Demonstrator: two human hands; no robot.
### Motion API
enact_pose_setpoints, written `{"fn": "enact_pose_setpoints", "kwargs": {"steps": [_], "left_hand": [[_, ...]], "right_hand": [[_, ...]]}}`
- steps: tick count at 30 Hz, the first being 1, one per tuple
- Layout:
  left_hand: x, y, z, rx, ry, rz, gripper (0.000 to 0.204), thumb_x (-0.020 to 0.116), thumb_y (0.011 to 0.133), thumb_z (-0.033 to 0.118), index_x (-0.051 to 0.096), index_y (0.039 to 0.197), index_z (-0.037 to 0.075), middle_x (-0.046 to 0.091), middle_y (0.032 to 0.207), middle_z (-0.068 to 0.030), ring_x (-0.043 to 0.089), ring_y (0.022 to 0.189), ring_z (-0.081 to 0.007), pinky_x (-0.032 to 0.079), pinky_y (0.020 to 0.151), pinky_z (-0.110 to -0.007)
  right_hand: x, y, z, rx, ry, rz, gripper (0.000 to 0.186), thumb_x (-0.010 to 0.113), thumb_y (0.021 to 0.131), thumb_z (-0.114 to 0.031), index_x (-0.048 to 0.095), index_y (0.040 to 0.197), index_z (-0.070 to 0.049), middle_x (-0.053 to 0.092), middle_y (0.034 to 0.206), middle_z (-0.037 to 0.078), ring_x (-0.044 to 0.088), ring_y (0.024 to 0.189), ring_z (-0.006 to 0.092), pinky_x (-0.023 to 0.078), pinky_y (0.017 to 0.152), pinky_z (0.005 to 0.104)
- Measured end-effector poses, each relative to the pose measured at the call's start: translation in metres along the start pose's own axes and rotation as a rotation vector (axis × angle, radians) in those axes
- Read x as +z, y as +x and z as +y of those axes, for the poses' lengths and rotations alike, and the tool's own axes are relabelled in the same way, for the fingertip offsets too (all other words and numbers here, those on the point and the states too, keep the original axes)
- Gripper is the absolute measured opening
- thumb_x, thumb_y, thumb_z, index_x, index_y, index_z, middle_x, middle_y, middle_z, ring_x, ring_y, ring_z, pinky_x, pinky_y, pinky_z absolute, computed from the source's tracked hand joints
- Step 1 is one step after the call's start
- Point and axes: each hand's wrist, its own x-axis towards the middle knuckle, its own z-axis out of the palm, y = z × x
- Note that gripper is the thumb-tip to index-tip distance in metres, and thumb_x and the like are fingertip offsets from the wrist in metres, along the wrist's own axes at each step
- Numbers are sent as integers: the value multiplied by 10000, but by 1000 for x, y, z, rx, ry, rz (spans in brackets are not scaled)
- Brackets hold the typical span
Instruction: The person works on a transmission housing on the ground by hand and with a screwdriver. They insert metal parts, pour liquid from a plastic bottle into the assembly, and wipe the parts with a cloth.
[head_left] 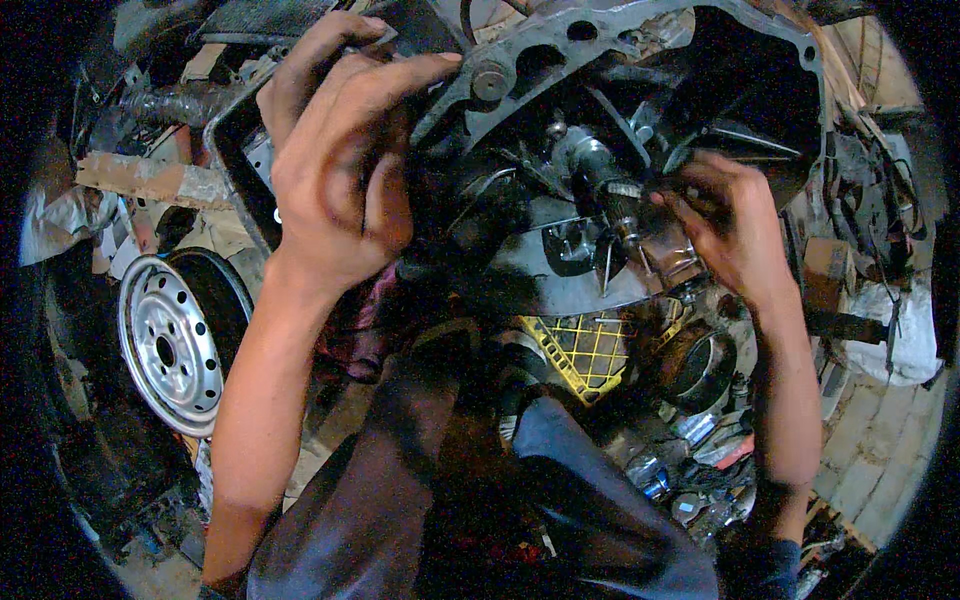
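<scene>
My left hand is raised at the upper left, beside the rim of a large grey metal bell housing. Its fingers are apart, and one stretches to the rim; whether it presses there I cannot tell. Inside the housing, a splined metal shaft slants out of a rounded sleeve. Just right of this shaft is my right hand, with fingers curled together. Shadow hides its fingertips and whatever they may hold. Below the shaft lies a pale metal plate.
A silver wheel rim stands at the left, near a strip of worn cardboard. Under the housing sits a yellow plastic crate. Loose parts and wrappers litter the floor at lower right. A white sack lies farther right.
</scene>
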Motion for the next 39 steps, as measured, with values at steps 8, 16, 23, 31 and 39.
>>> {"fn": "enact_pose_setpoints", "kwargs": {"steps": [8, 16, 23, 31, 39], "left_hand": [[-3, 5, 5, 32, 78, -14, 404, 523, 803, 191, 674, 1135, 18, 645, 1166, -134, 478, 1240, -335, 354, 1072, -433], [-1, 2, 6, -30, 11, -29, 383, 544, 834, 193, 667, 1152, 20, 631, 1190, -152, 453, 1274, -325, 352, 1081, -433], [-4, 2, 1, -3, -49, -63, 377, 544, 865, 225, 671, 1157, 25, 612, 1222, -155, 461, 1267, -327, 354, 1076, -432], [-2, 3, 10, -53, 54, 0, 372, 536, 833, 187, 682, 1150, 57, 602, 1209, -170, 470, 1257, -340, 353, 1076, -432], [-1, 5, 12, -32, 69, -8, 389, 535, 794, 150, 685, 1142, 59, 606, 1197, -164, 470, 1254, -337, 357, 1077, -427]], "right_hand": [[-9, 36, -11, -350, -460, 49, 179, 701, 712, -153, 657, 839, -35, 652, 925, 190, 616, 836, 405, 512, 737, 465], [-9, 25, -16, -212, -440, 30, 167, 697, 721, -92, 660, 869, -25, 674, 946, 175, 626, 941, 380, 511, 812, 470], [31, -76, -18, 206, 34, 296, 175, 696, 816, 9, 650, 971, 74, 673, 917, 185, 673, 908, 302, 512, 850, 369], [147, -89, -72, 570, 692, 471, 133, 655, 882, -45, 723, 973, 25, 712, 863, 140, 673, 790, 231, 504, 742, 327], [156, -50, -66, 571, 731, 611, 149, 615, 902, -68, 675, 948, 61, 689, 827, 196, 668, 749, 284, 496, 685, 370]]}}
